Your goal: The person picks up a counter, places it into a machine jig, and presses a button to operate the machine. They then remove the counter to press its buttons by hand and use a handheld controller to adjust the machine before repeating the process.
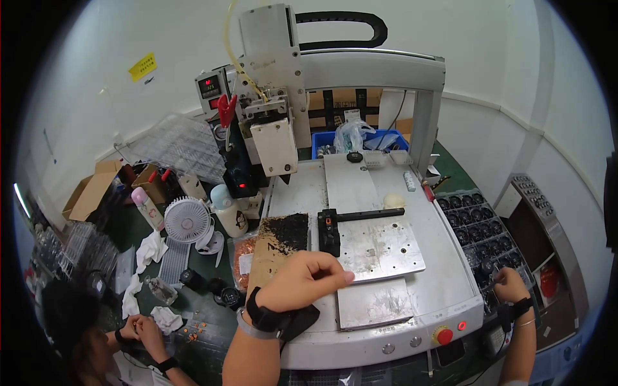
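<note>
White walls close in behind a benchtop gantry machine, its pale bed (444, 283) filling the middle of the view and its dispensing head (273, 145) parked at the back left. On the bed lies a scuffed metal plate (380, 248) with a black clamp block (329, 231) at its left edge.

The person's left hand (302, 280) rests at the plate's near-left corner. It is knuckles up with fingers curled under and the fingertips touching the metal. Whether it pinches anything cannot be told.

The right hand (508, 285) is well apart, off the right side of the bed. It is bent down over a tray of round black parts (473, 222) with its fingers bunched at one pocket, and the view does not show whether a part is already gripped.

Judging by this, the step in hand looks like loading: one hand steadies the plate while the other fetches a part. Any lift from the tray would call for a clean fingertip pinch and a carry across the bed's right edge.

At the lower left a co-worker's hands (138, 328) work over a cluttered green table, near a small white fan (187, 220)
</note>
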Demonstrator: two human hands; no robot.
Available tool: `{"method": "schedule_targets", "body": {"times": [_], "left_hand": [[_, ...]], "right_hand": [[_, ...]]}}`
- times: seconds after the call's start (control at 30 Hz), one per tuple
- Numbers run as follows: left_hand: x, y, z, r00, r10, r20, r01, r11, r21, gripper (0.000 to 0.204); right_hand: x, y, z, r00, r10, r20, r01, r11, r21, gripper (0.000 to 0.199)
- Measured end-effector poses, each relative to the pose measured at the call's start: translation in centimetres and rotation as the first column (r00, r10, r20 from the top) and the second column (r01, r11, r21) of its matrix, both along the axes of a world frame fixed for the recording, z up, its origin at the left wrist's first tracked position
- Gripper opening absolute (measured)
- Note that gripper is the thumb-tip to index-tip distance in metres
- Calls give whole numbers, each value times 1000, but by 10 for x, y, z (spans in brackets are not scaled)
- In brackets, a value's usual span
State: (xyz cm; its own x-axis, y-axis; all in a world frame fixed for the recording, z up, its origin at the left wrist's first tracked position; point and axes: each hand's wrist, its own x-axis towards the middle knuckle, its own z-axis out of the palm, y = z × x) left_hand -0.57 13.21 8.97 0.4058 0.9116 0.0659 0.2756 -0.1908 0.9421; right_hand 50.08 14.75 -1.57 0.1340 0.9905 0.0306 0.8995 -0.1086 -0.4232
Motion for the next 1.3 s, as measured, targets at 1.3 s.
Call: {"method": "schedule_targets", "body": {"times": [1.3], "left_hand": [[-13,44,1,674,531,514,-633,773,31,18]], "right_hand": [[-63,84,4,863,460,207,-473,881,13,28]]}}
